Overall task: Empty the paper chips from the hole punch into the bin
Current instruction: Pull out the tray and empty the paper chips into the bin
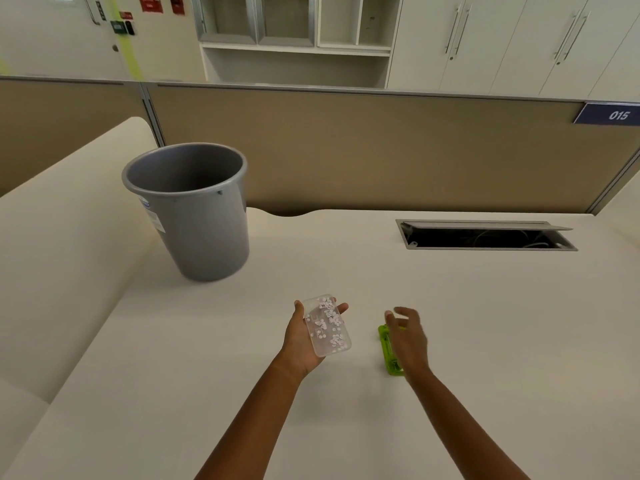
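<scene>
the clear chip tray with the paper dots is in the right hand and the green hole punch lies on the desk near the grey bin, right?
Not quite: the clear chip tray with the paper chips lies in the left hand, not the right. The head view shows it. The right hand is open over the green hole punch, which lies on the desk, with the grey bin further off to the left.

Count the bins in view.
1. The grey bin stands on the desk, far left, beyond the left hand holding the clear tray of chips. None else visible; floor is hidden.
</scene>
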Demonstrator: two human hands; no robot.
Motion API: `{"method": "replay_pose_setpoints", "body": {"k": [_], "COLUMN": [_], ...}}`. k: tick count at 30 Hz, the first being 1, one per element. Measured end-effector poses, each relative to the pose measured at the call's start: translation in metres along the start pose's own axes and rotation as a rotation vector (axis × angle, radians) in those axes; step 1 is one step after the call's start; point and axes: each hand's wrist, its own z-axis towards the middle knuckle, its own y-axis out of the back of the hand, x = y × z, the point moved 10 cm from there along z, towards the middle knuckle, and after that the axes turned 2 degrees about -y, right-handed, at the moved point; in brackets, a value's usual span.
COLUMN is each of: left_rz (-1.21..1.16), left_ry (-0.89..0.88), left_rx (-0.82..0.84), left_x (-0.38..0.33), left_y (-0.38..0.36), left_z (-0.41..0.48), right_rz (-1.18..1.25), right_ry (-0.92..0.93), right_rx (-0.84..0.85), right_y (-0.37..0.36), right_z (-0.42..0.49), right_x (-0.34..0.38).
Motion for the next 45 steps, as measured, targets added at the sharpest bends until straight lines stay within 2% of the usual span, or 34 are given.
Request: {"method": "replay_pose_setpoints", "body": {"k": [3, 6, 8, 15, 20, 24, 27, 32, 38, 42, 45], "left_rz": [0.007, 0.011, 0.046, 0.294, 0.412, 0.531, 0.626, 0.992, 1.033, 1.117, 1.224], "left_ry": [-0.017, -0.036, -0.068, -0.233, -0.309, -0.354, -0.430, -0.694, -1.000, -1.099, -1.110], "left_rx": [0.012, 0.032, 0.029, -0.036, -0.049, -0.070, -0.190, -0.440, -0.734, -0.806, -0.826], "left_x": [-0.001, -0.003, -0.006, -0.015, -0.025, -0.039, -0.066, -0.145, -0.249, -0.303, -0.338], "left_y": [-0.003, -0.010, -0.012, -0.011, -0.019, -0.017, -0.007, 0.001, 0.017, 0.025, 0.029], "left_z": [0.003, 0.003, 0.001, -0.010, -0.017, -0.020, -0.025, -0.043, -0.086, -0.101, -0.100], "right_rz": [0.455, 0.670, 0.765, 0.942, 1.077, 1.070, 1.042, 0.971, 0.946, 0.927, 0.879], "right_ry": [-0.300, -0.526, -0.601, -0.663, -0.698, -0.707, -0.706, -0.665, -0.633, -0.593, -0.546], "right_rx": [0.309, 0.579, 0.665, 0.841, 0.871, 0.905, 0.917, 0.925, 0.960, 0.977, 0.994], "right_y": [-0.048, -0.084, -0.093, -0.108, -0.109, -0.112, -0.119, -0.135, -0.164, -0.187, -0.206], "right_z": [-0.031, -0.066, -0.077, -0.091, -0.093, -0.094, -0.092, -0.088, -0.084, -0.078, -0.071], "right_x": [-0.008, -0.007, -0.003, 0.013, 0.020, 0.029, 0.041, 0.068, 0.113, 0.147, 0.172]}}
